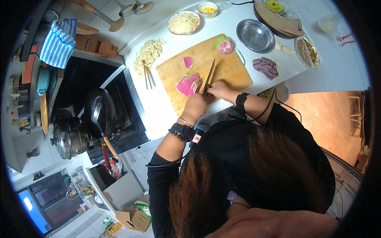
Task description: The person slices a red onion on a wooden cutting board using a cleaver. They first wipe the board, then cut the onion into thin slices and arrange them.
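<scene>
My left hand (195, 104) is closed around the handle end of a kitchen knife (210, 74), whose blade points away from me over the wooden cutting board (233, 70). Just right of the blade, my right hand (219, 89) presses down near the board's front edge. A reddish piece shows under its fingers, mostly hidden. Left of the knife lies a fanned pile of watermelon radish slices (187, 84), pink with green rims. A separate radish slice (188, 62) rests farther back. One larger radish piece (224, 45) sits at the board's far right corner.
Pale noodle-like strands (148, 55) and wooden chopsticks (146, 76) lie left of the board. Behind it stand a plate of pale shreds (184, 23) and a small bowl (207, 10). A metal bowl (256, 35) and purple cloth (265, 67) are right. A wok (99, 111) occupies the cooktop.
</scene>
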{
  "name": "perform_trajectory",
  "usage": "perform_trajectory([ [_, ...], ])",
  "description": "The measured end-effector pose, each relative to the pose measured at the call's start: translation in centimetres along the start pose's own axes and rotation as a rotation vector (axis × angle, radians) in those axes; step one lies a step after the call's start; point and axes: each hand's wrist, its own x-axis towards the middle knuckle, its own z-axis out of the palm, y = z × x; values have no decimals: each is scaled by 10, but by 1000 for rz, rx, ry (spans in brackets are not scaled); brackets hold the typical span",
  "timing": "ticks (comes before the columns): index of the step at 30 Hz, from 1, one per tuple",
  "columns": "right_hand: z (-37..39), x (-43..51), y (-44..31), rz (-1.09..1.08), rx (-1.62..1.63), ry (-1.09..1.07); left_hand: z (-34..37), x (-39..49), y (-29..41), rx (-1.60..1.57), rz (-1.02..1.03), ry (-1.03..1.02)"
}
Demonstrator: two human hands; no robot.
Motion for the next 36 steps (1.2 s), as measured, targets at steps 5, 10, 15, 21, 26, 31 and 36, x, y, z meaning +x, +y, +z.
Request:
perform_trajectory([
  [5,4,8,15,26,127,0,-10,-13,-11,21,-248,-196],
  [10,5,11,14,57,115,-26,22,2,-18,106,-122,-67],
  [15,-2,-2,6,39,158,-91,32,13,-37,-3,-106,60],
  [21,-4,-6,15,-74,224,-169,22,-6,-34,-39,-39,151],
  [26,-3,2,21,-88,221,-192,18,0,-21,-66,-38,80],
  [31,0,3,11,13,189,-125,11,0,-11,-107,-43,61],
  [36,2,-2,4,-17,161,-58,-4,-14,-3,-78,-40,86],
])
